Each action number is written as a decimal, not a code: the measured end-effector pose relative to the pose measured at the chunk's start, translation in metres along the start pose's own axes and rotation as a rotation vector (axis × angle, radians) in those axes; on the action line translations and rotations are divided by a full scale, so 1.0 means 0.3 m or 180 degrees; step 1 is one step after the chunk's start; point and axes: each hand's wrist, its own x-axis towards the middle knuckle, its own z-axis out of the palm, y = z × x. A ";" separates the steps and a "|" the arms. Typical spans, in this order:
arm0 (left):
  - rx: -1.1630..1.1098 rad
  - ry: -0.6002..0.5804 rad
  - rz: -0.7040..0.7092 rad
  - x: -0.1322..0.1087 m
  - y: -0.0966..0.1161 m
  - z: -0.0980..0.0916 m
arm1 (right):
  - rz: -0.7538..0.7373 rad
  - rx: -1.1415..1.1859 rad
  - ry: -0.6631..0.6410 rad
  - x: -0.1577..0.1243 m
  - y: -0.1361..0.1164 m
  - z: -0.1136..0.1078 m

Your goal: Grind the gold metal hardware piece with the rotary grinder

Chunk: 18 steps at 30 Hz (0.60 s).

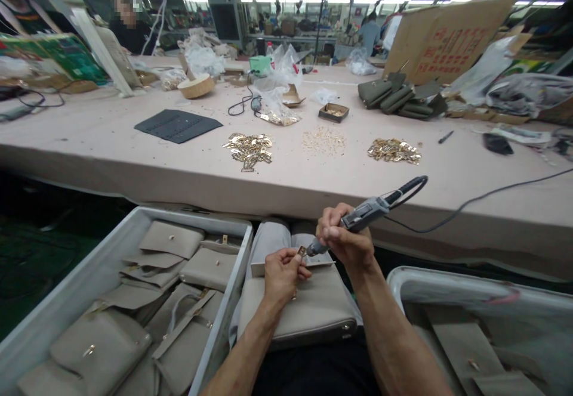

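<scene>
A beige leather bag (308, 309) lies on my lap below the table's front edge. My left hand (281, 274) is closed in a pinch on a small metal fitting (301, 251) at the bag's flap. My right hand (342, 236) is wrapped round a grey corded electric screwdriver (364, 214), its tip touching that fitting. The tool's black cable (470, 202) runs off to the right over the table edge.
A white bin (54, 324) at my left holds several beige bags; another bin (447, 282) at my right holds beige pieces. On the pink table (134, 157) lie piles of gold hardware (249, 147), small screws (323, 141), a dark panel (178, 125) and olive bags (394, 96). A person (128, 26) works far left.
</scene>
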 end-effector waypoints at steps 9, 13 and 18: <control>0.1656 0.0183 0.0985 0.009 -0.037 -0.027 | -0.0242 0.0249 0.0739 0.038 -0.054 -0.018; 0.1898 0.0127 0.1043 0.015 -0.031 -0.018 | -0.0219 0.0395 0.1046 0.057 -0.068 -0.045; 0.1827 0.0076 0.0978 0.025 -0.030 -0.014 | -0.0298 0.0589 0.1236 0.089 -0.086 -0.079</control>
